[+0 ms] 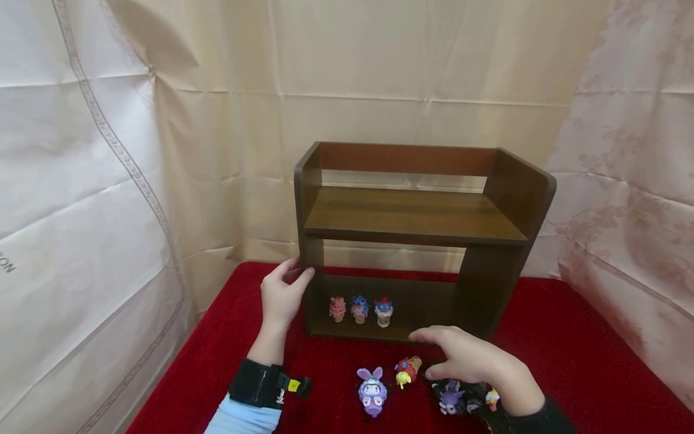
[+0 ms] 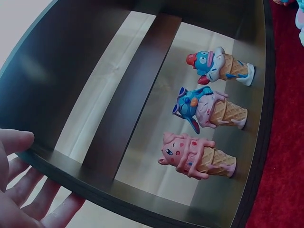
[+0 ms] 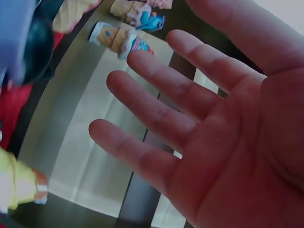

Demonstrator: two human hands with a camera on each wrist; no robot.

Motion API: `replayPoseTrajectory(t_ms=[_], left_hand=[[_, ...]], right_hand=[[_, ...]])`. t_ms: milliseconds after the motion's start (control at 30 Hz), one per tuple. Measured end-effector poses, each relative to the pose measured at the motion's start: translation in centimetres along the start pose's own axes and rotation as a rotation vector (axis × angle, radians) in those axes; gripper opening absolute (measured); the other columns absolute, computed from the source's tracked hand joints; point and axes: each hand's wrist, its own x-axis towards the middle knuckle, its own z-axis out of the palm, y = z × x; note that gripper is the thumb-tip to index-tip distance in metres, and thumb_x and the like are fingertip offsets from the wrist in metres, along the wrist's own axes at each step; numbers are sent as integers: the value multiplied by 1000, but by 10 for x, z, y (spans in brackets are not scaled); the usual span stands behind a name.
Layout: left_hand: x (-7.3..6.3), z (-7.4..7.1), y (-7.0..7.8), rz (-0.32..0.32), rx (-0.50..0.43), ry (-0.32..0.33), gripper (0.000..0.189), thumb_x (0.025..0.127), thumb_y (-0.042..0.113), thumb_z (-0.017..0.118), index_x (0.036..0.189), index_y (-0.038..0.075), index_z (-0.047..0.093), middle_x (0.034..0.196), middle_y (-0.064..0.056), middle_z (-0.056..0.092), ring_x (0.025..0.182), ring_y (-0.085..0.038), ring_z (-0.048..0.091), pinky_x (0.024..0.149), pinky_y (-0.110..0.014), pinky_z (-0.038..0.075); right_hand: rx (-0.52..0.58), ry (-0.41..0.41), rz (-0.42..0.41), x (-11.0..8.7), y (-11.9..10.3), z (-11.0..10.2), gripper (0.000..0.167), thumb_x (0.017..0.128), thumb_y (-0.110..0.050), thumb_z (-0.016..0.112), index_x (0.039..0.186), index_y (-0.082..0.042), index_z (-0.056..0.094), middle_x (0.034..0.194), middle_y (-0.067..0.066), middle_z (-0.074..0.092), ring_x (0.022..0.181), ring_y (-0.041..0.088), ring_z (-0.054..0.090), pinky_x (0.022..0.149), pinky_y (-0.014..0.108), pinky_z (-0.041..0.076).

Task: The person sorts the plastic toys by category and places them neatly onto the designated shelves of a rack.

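Observation:
A dark brown two-tier shelf (image 1: 417, 214) stands on the red cloth. My left hand (image 1: 283, 292) holds its left side panel, thumb at the front edge and fingers along the outer face. On the lower tier stand three ice-cream-cone figurines in a row: a pink one (image 2: 183, 154), a blue-and-pink one (image 2: 206, 108) and a blue one with a red top (image 2: 222, 66). My right hand (image 1: 468, 357) hovers in front of the shelf's lower right part, fingers spread and palm bare in the right wrist view. Beneath it lies a dark purple figurine (image 1: 451, 398), partly covered.
On the cloth (image 1: 325, 386) before the shelf lie a lilac rabbit-eared figurine (image 1: 372, 392), a red-and-yellow cone figurine (image 1: 406, 371) and a small white-and-yellow one (image 1: 492, 399) beside my right wrist. A beige curtain (image 1: 379, 72) hangs behind.

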Motion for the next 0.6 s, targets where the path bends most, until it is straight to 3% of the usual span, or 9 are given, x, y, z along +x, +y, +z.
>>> replayPoseTrajectory(t_ms=[433, 600], left_hand=[[2, -3, -4, -17, 14, -60, 37, 91, 15, 78, 126, 4, 71, 125, -15, 70, 110, -33, 68, 84, -49, 59], [2, -6, -4, -26, 8, -62, 36, 91, 16, 78, 125, 6, 72, 123, -10, 71, 109, -28, 69, 84, -47, 59]], right_hand=[[-86, -3, -15, 13, -4, 21, 55, 82, -11, 85, 132, -4, 63, 129, 11, 65, 119, 34, 59, 93, 55, 52], [-142, -11, -23, 16, -7, 25, 55, 81, -10, 85, 131, -3, 64, 128, 10, 66, 120, 36, 59, 96, 56, 50]])
